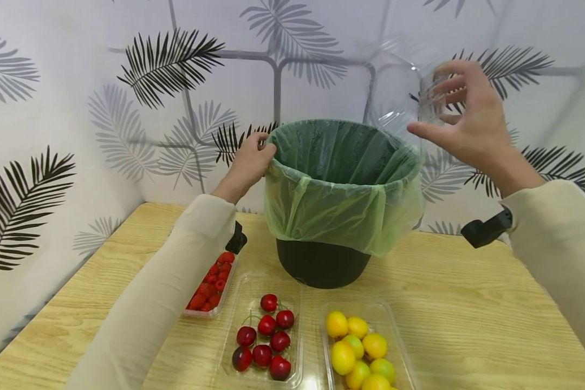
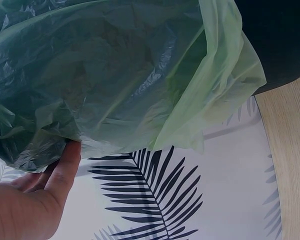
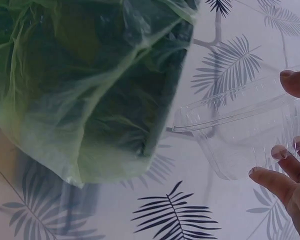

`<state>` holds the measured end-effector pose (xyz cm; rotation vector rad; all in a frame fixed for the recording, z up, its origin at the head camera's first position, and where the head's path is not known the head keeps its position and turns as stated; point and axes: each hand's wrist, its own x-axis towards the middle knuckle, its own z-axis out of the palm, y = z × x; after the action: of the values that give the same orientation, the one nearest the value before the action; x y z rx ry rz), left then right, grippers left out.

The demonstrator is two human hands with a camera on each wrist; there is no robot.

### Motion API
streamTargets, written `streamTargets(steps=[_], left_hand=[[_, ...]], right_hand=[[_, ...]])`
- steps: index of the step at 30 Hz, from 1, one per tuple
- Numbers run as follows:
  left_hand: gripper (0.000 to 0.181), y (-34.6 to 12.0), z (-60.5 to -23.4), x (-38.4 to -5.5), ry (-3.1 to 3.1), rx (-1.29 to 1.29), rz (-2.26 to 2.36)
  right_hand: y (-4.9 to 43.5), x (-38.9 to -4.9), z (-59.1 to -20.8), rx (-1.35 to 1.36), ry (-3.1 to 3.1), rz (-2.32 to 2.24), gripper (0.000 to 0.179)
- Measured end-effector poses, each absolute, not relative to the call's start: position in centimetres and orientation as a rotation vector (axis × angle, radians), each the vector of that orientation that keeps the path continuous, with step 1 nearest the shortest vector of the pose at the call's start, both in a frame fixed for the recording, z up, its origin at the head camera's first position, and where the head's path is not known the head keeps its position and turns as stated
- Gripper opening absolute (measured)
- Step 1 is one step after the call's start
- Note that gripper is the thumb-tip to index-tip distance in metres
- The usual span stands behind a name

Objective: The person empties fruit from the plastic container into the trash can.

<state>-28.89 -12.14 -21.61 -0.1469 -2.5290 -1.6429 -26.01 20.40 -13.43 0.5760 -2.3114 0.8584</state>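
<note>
A black bin (image 1: 322, 264) stands on the table, lined with a thin green bin bag (image 1: 341, 211) folded down over its rim. My left hand (image 1: 249, 161) grips the bagged rim at its left side; in the left wrist view, the fingers (image 2: 65, 172) press against the bag. Up at the right, my right hand (image 1: 480, 122) holds a clear plastic container (image 1: 395, 97) beside and above the bin's right rim. The right wrist view shows that container (image 3: 230, 140) between thumb and fingers, apart from the bag. No contents are visible through its walls.
In front of the bin lie a clear tray of cherries (image 1: 266, 325) and another of small yellow fruits (image 1: 343, 357). A raspberry tray (image 1: 214, 287) is partly hidden by my left sleeve. Behind the wooden table (image 1: 468, 303) rises a leaf-patterned wall (image 1: 322, 32).
</note>
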Motion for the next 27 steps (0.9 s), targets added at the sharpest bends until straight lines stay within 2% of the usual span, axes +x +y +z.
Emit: streamTargets(steps=[12, 27], left_hand=[[0.054, -12.0, -21.6, -29.1, -2.538, -0.140, -1.644], [0.053, -12.1, -21.6, -29.0, -2.521, -0.150, -1.651]], right_hand=[[22.8, -25.6, -12.3, 0.516, -2.317, 0.887, 0.080], [27.7, -24.7, -14.1, 0.328, -2.349, 0.784, 0.082]])
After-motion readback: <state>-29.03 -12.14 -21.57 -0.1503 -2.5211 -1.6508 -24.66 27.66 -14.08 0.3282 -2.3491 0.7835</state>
